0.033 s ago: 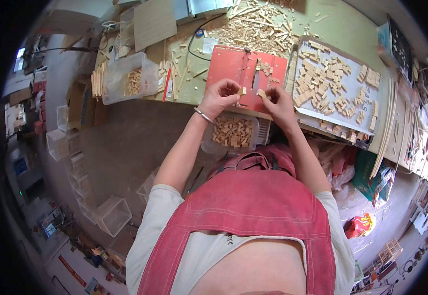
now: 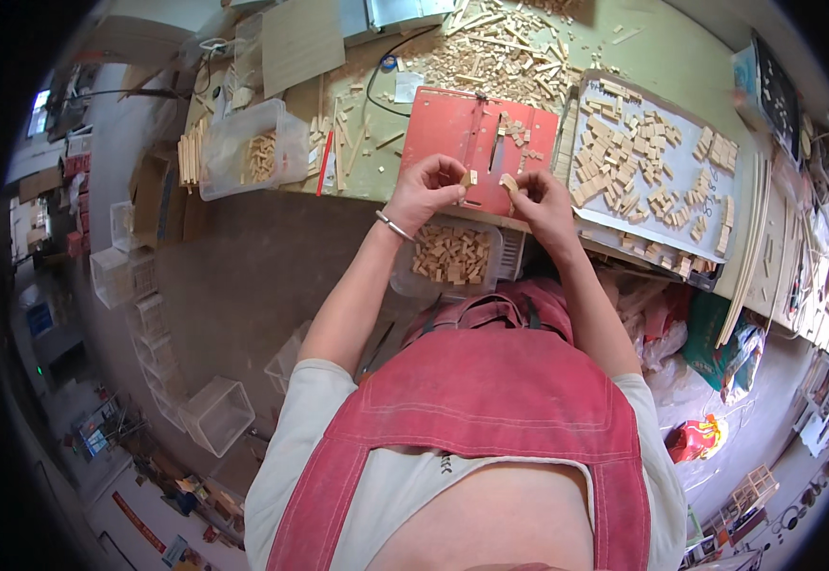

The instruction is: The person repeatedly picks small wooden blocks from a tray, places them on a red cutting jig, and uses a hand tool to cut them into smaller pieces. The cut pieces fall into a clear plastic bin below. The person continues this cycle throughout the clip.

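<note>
My left hand (image 2: 426, 192), a bangle on its wrist, pinches a small wooden block (image 2: 471, 178) between thumb and fingers. Opposite it, a short gap away, my right hand (image 2: 544, 202) grips another small wooden block (image 2: 508, 182). Both are above the near part of a red saw table (image 2: 433, 130). The upright saw blade (image 2: 497, 152) shows in its slot just beyond the two blocks. More small wooden pieces (image 2: 512, 127) lie on the red top by the blade. Below the table edge, a clear plastic bin (image 2: 405, 278) holds many cut blocks.
On the right, a tray (image 2: 664, 107) carries many loose and lined-up blocks. Offcuts (image 2: 505, 57) are heaped behind the saw. A clear tub (image 2: 291, 152) with wood pieces and a red stick (image 2: 325, 164) are on the left. A black cable (image 2: 370, 88) runs behind the saw.
</note>
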`<act>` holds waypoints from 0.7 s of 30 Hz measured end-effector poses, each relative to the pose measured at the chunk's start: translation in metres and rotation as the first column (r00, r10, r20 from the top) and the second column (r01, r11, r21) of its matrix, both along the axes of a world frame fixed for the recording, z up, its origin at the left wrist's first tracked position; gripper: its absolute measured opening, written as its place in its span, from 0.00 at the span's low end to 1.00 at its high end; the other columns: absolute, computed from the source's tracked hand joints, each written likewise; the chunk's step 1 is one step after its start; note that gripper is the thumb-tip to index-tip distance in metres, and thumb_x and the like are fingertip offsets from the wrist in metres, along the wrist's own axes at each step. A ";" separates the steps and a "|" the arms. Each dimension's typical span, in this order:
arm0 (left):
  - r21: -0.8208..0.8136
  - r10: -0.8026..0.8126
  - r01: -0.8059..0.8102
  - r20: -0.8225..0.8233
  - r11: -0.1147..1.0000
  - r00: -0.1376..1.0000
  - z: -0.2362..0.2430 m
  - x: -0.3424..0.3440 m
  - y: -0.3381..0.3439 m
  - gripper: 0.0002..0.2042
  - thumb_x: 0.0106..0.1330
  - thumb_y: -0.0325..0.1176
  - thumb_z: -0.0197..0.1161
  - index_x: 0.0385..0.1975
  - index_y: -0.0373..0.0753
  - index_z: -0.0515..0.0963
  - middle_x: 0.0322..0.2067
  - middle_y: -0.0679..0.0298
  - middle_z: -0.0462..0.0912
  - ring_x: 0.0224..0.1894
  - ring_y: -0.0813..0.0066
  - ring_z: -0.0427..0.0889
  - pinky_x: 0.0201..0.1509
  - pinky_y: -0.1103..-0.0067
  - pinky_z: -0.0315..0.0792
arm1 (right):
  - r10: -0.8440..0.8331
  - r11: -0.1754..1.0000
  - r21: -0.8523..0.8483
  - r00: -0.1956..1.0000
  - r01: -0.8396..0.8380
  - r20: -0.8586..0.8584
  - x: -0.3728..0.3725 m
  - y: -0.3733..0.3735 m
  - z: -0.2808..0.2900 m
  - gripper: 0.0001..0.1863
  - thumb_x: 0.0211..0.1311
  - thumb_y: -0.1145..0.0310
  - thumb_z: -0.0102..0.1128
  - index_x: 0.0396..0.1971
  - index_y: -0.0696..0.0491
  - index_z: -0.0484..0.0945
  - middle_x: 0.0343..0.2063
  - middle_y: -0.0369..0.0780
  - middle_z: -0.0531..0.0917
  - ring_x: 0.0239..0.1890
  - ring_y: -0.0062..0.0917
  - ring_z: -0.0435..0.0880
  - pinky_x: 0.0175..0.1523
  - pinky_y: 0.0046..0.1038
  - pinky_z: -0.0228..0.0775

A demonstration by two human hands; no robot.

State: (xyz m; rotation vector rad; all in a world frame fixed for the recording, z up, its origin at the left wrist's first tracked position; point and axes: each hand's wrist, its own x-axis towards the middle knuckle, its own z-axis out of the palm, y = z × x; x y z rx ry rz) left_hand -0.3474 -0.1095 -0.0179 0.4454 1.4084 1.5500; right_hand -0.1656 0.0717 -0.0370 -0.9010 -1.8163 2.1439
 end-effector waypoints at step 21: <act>-0.078 0.110 -0.084 0.445 0.993 0.889 -0.045 0.089 -0.096 0.14 0.66 0.27 0.73 0.50 0.39 0.80 0.45 0.64 0.87 0.49 0.73 0.88 0.57 0.73 0.82 | -0.159 0.605 -0.795 0.971 -0.046 -0.178 0.057 -0.016 0.047 0.08 0.68 0.67 0.66 0.42 0.53 0.80 0.29 0.32 0.80 0.24 0.17 0.73 0.31 0.23 0.64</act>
